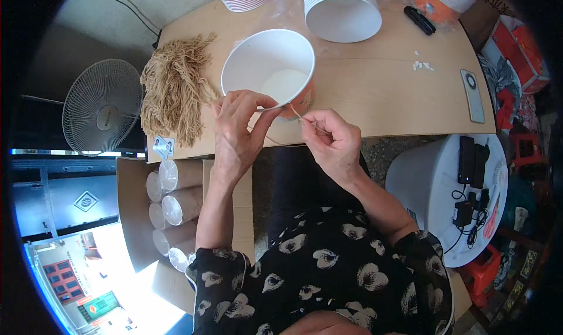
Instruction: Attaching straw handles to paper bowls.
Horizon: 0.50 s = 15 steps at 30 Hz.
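Note:
A large paper bucket (258, 56), white inside and orange outside, stands tilted toward me at the table's near edge. My left hand (237, 124) is closed on its near rim, with the fingers inside and the thumb outside. A thin tan cord (297, 112) comes from the bucket's side just below the rim. My right hand (333, 136) pinches this cord between thumb and fingertips, a little right of the bucket. More of the cord hangs in a loop between my hands. Left of the bucket lies a thick bundle of tan cords (176, 83).
Stacked white paper buckets (343, 18) lie at the back, with a black stapler-like object (419, 20) beside them. A phone (472, 95) lies at the right edge. A fan (104, 107) and a carton of wrapped stacks (132, 200) are left; a white tub (419, 176) stands right.

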Motion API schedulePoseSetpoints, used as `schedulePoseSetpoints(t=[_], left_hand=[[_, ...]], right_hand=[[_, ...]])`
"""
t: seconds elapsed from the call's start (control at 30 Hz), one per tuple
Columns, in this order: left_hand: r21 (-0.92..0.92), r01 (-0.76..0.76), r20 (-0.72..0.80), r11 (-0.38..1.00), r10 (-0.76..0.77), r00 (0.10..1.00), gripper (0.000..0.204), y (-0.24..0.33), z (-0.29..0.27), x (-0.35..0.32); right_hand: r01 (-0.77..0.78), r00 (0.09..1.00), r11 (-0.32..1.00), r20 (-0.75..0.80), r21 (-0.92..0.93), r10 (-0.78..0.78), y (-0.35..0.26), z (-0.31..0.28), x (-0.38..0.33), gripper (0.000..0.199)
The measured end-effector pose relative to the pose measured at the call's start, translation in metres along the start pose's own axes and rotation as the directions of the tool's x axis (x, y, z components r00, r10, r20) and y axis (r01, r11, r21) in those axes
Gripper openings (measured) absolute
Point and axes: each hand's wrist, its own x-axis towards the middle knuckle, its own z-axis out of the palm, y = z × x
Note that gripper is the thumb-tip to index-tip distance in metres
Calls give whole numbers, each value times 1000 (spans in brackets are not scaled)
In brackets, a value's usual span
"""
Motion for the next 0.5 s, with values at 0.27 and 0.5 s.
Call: schedulePoseSetpoints(t=[0.27, 0.5], left_hand=[[1, 2, 5, 1000, -2, 1000, 13, 0, 0, -1], [16, -19, -1, 1000, 19, 1000, 15, 6, 2, -1]], right_hand=[[-12, 1000, 1000, -23, 29, 12, 3, 5, 4, 7], [5, 999, 998, -39, -67, -8, 4, 3, 5, 8]])
